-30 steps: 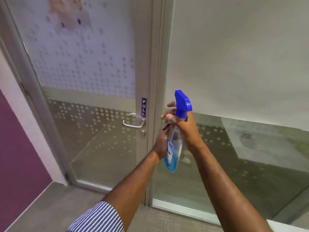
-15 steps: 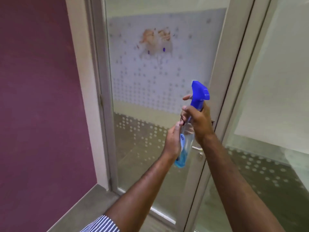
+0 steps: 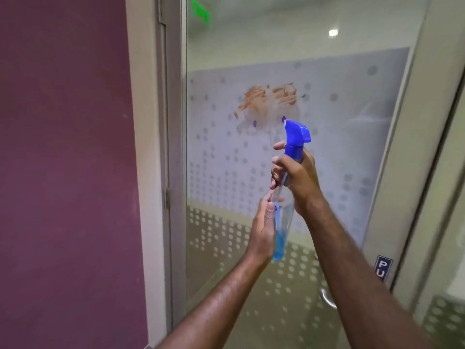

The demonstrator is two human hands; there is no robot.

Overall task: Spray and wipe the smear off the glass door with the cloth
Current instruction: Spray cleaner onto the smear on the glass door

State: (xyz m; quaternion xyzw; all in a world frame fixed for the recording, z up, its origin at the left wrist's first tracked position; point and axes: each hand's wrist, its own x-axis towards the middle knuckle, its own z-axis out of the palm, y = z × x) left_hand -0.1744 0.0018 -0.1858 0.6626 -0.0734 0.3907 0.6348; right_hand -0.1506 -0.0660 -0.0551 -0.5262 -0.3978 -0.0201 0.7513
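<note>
The right hand (image 3: 298,180) was wrapped round the neck of the spray bottle (image 3: 285,197), just below its blue trigger head (image 3: 297,134), with one finger stretched forward under the head at the trigger. The left hand (image 3: 263,230) was laid against the lower body of the bottle, its fingers cupped along the side and the thumb pressed on the label; the bottle was thus held by both hands. The bottle was held upright with a slight tilt, its clear body filled with blue liquid only near the bottom. The nozzle was pointed up and to the left, towards the glass door (image 3: 339,152), and was seen just below the smear (image 3: 266,99). The smear, orange-brown streaks with a paler hazy patch beneath, lay on the frosted, dotted band of the glass, above the hands and a little to their left. Two small purple spots were seen at the lower edge of the haze. No cloth could be made out. To the lower right a metal handle (image 3: 327,299) was partly hidden behind the right forearm, and a dark sign (image 3: 383,268) lettered "PU" was fixed to the door frame. A purple wall (image 3: 65,159) stood to the left of the door.
</note>
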